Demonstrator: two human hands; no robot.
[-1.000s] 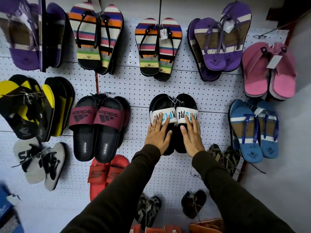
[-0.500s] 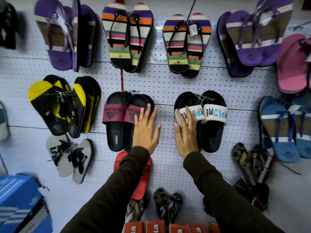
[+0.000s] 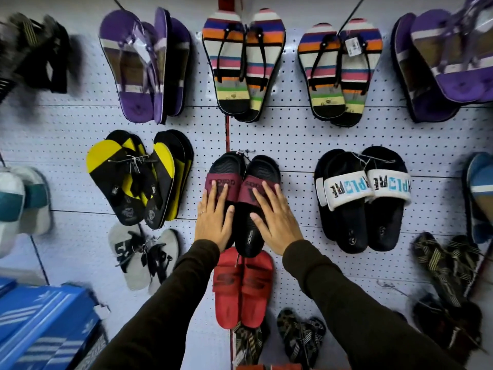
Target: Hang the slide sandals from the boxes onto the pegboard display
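A pair of black slide sandals with maroon straps [image 3: 246, 233] hangs on the white pegboard [image 3: 293, 140] at centre. My left hand [image 3: 213, 220] lies flat on the left slide, fingers spread over its strap. My right hand [image 3: 274, 220] lies flat on the right slide in the same way. Neither hand closes around anything. To the right hangs a black pair with white lettered straps [image 3: 362, 198]. A red pair [image 3: 242, 287] hangs just below my hands.
Striped flip-flops [image 3: 240, 62], purple ones [image 3: 144, 65] and yellow-black ones [image 3: 138, 180] fill the board around. Grey sandals [image 3: 144, 257] hang lower left. Blue striped shoe boxes [image 3: 45, 327] sit at the bottom left. Dark patterned sandals [image 3: 301, 337] hang low.
Both hands left the white-strapped pair and moved left onto the maroon-strapped pair. The view shifted left with them, bringing the blue boxes into sight.
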